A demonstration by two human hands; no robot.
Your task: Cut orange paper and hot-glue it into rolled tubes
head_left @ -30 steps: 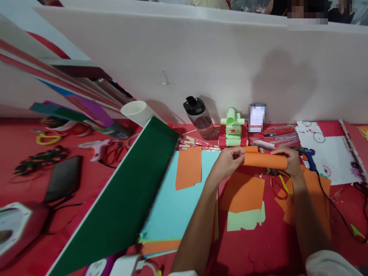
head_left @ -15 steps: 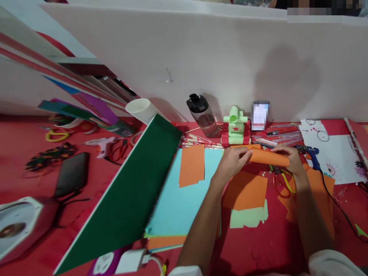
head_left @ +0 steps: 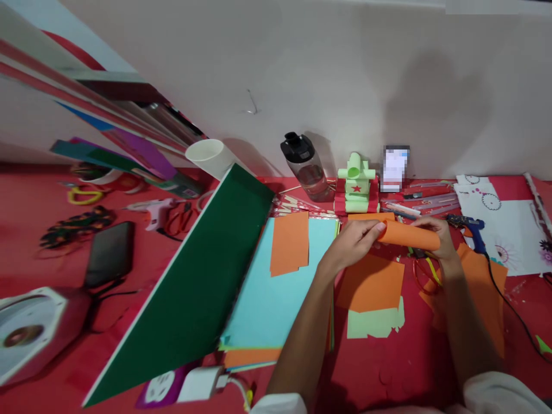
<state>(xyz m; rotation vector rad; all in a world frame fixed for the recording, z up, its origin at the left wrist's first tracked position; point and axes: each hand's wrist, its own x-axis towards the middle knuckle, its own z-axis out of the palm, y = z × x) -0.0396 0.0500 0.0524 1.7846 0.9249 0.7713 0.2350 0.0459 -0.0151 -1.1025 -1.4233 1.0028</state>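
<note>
A sheet of orange paper rolled into a tube (head_left: pixel 411 236) is held level above the red table. My left hand (head_left: pixel 356 244) grips its left end between thumb and fingers. Around the right end close the fingers of my right hand (head_left: pixel 439 236). Below the roll lie a flat orange sheet (head_left: pixel 373 284) and a torn pale green piece (head_left: pixel 375 323). Scissors (head_left: pixel 425 275) with red and yellow handles lie partly hidden beside my right wrist. Just behind the roll stands a green and red paper model (head_left: pixel 356 187) with a red star.
A green board (head_left: pixel 185 293) leans left of a blue paper stack (head_left: pixel 265 305). Along the wall stand a water bottle (head_left: pixel 306 169) and a phone (head_left: pixel 394 168). A blue glue gun (head_left: pixel 474 230) with its cord lies at right; a pink one (head_left: pixel 157 213) is at left.
The camera view has shifted slightly. Both hands keep hold of the orange roll, which has turned a little so its left opening shows more.
</note>
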